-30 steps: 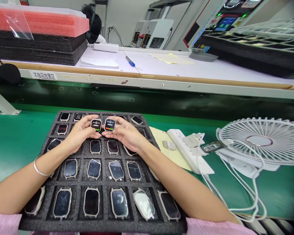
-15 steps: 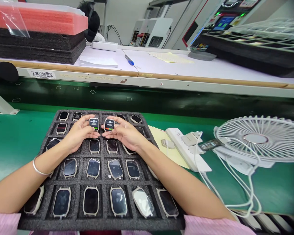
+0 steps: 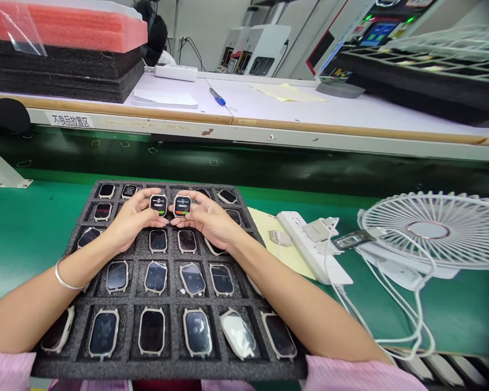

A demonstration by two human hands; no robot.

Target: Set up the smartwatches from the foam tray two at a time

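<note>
Side by side over the far half of a dark foam tray (image 3: 146,369), two smartwatch bodies without straps are held up, screens toward me. My left hand (image 3: 135,217) is closed around the edges of the left smartwatch (image 3: 158,204), whose lit screen has text and a green strip at the bottom. My right hand (image 3: 206,220) grips the right smartwatch (image 3: 182,205), its screen lit with text and an orange-red and green strip. Several more watches with mostly dark screens lie in the tray's compartments, such as one watch (image 3: 152,331) in the near row. My forearms hide some compartments.
Right of the tray are a yellow sheet (image 3: 264,225), a white power strip (image 3: 309,244) with adapters and cables, and a white fan (image 3: 432,231). Behind, a shelf (image 3: 269,117) carries stacked foam (image 3: 65,70), a blue pen (image 3: 217,96) and papers. A dark-haired person sits beyond.
The view has shifted slightly. Both hands keep their hold on the two watches, and the left thumb now lies a little lower, off the green strip.
</note>
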